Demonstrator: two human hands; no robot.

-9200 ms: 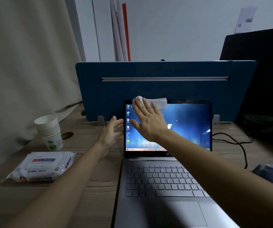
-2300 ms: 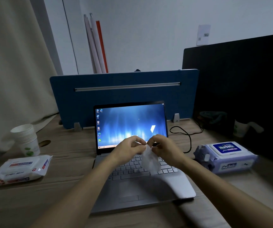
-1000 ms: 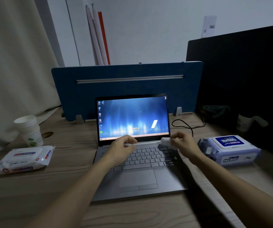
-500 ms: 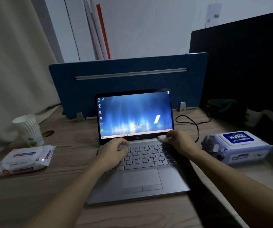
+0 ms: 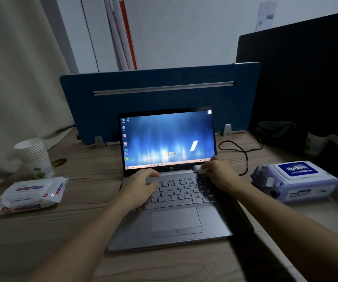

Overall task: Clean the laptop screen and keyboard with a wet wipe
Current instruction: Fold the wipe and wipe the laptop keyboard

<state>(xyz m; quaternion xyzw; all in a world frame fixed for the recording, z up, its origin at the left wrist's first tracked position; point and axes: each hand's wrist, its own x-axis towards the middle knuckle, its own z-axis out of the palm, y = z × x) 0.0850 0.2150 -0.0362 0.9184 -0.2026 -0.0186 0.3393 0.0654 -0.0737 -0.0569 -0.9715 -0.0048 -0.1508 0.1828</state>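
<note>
A silver laptop [image 5: 176,222] stands open on the wooden desk, its blue screen [image 5: 168,139] lit. My right hand [image 5: 219,175] presses a folded white wet wipe [image 5: 197,168] onto the top right corner of the keyboard, just under the screen hinge; only a small edge of the wipe shows past my fingers. My left hand [image 5: 141,185] rests palm down on the left side of the keyboard [image 5: 182,190], fingers curled, holding nothing.
A flat wipe pack [image 5: 28,193] and a stack of paper cups [image 5: 34,157] sit at the left. A blue-lidded wipe pack [image 5: 295,181] lies to the right, with a black cable [image 5: 239,149] behind it. A blue divider [image 5: 160,94] stands behind the laptop.
Earlier my right hand wiped the screen, then both hands folded the wipe over the keyboard. In the last second the right hand set the wipe on the keyboard's top right corner; the left settled on the keys.
</note>
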